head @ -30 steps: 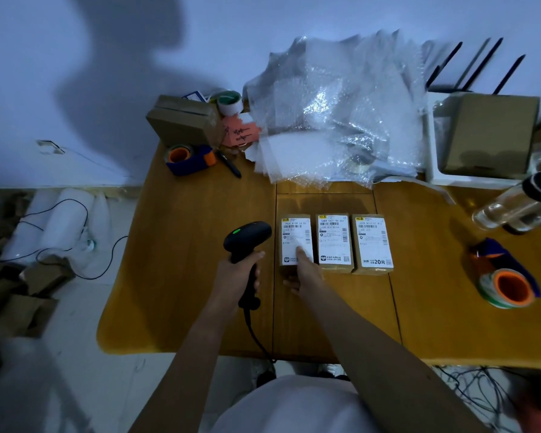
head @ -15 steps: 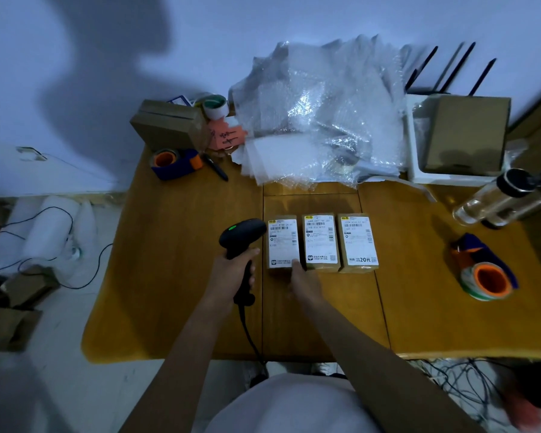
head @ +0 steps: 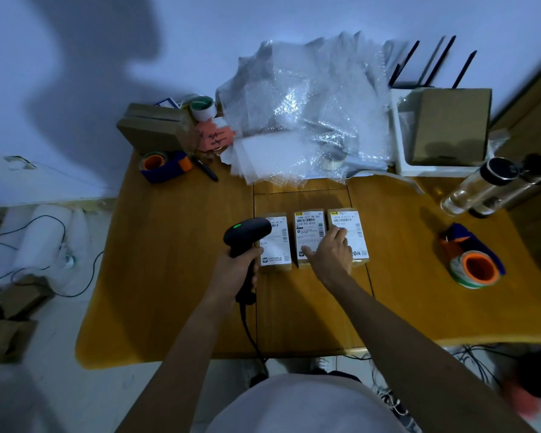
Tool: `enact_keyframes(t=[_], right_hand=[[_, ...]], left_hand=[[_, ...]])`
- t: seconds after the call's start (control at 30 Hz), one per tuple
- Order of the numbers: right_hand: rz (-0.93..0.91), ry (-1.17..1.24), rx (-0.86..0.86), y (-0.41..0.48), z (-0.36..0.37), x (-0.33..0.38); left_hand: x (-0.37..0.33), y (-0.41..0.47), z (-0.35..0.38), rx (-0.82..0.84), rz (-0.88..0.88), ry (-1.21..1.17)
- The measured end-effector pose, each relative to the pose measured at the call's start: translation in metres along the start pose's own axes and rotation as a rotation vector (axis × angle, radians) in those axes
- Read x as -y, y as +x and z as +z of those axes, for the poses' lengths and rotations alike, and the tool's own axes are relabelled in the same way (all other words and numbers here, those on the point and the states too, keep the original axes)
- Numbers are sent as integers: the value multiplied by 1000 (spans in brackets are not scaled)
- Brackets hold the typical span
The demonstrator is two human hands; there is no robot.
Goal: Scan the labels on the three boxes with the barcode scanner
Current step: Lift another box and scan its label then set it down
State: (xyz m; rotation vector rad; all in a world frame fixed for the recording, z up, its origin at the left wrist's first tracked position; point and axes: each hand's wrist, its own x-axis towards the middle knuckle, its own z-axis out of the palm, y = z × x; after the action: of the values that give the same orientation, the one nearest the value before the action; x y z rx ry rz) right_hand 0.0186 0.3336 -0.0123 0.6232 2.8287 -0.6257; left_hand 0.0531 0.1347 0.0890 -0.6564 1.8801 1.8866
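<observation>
A: What has been altered since a second ago?

B: The right hand [head: 328, 254] has been shifted from the left box [head: 275, 242] across to the middle box [head: 309, 237] and right box [head: 348, 235]; it is now laid spread and flat over them, nothing pinched. The barcode scanner [head: 247, 235] is kept clamped in the left hand [head: 239, 270], fingers wrapped around its handle, its head brought over the left box's near corner.

A: What is implied for the task?

B: It is judged that the row is being steadied and the first label is about to be read, or has just been; which cannot be told.

A: And the materials?

B: Just beyond the scanner grip, three small rectangular cardboard boxes are set side by side on the smooth wooden table [head: 175, 260], each topped with a matte white printed label. The scanner is rounded black plastic with a green light lit, a cable trailing below the grip. Crinkled bubble wrap [head: 303, 110] is heaped well beyond.
</observation>
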Motion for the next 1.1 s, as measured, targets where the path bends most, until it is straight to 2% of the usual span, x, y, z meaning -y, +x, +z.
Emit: enact_keyframes(t=[0.33, 0.67, 1.1], right_hand=[[-48, -149, 67, 0, -1, 3], [-27, -198, 37, 4, 3, 14], [14, -138, 160, 12, 8, 24]], left_hand=[[2, -5, -2, -21, -23, 6], [6, -9, -8, -13, -31, -54], [16, -6, -14, -18, -42, -55]])
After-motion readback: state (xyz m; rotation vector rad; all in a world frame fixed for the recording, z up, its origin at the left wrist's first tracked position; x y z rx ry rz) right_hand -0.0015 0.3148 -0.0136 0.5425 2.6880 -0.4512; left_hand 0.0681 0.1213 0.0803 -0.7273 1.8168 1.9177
